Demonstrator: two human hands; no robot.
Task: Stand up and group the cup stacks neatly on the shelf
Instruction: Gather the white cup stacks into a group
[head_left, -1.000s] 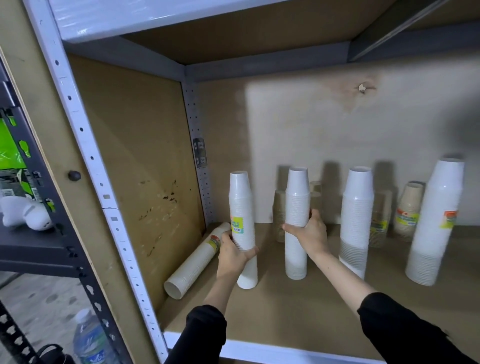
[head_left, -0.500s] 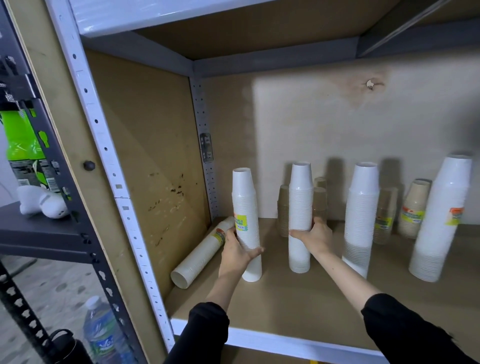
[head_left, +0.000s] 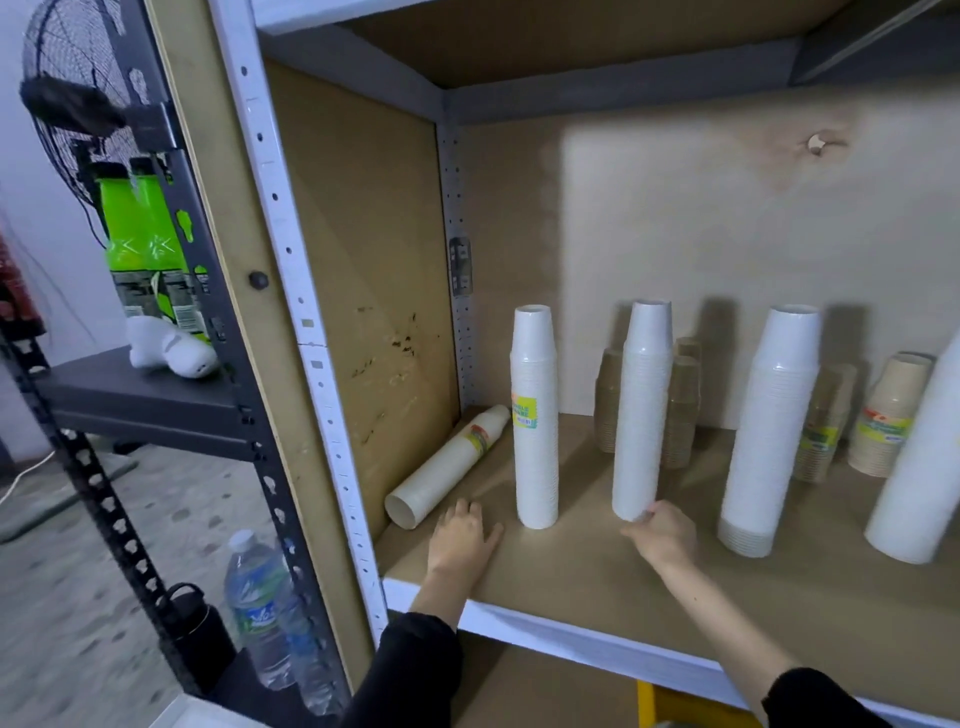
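On the brown shelf board (head_left: 571, 577) a white cup stack with a yellow label (head_left: 535, 415) stands upright. To its left a beige stack (head_left: 452, 462) lies on its side against the side panel. My left hand (head_left: 462, 535) rests open on the board near that stack's open end, touching neither stack. A second white stack (head_left: 641, 415) stands to the right, and my right hand (head_left: 662, 530) has its fingertips at its base, not wrapped around it. Further right stand a third white stack (head_left: 774, 426) and a fourth (head_left: 919, 467).
Short brown cup stacks (head_left: 680, 410) and a beige labelled stack (head_left: 888, 421) stand along the back wall. The wooden side panel (head_left: 363, 312) closes the left. Outside it are a black rack (head_left: 156, 405), a water bottle (head_left: 260, 608) and a black bottle (head_left: 197, 623) on the floor.
My left hand let go of the labelled white stack and dropped to the board. My right hand slid from the middle of the second stack to its base. The view shifted left.
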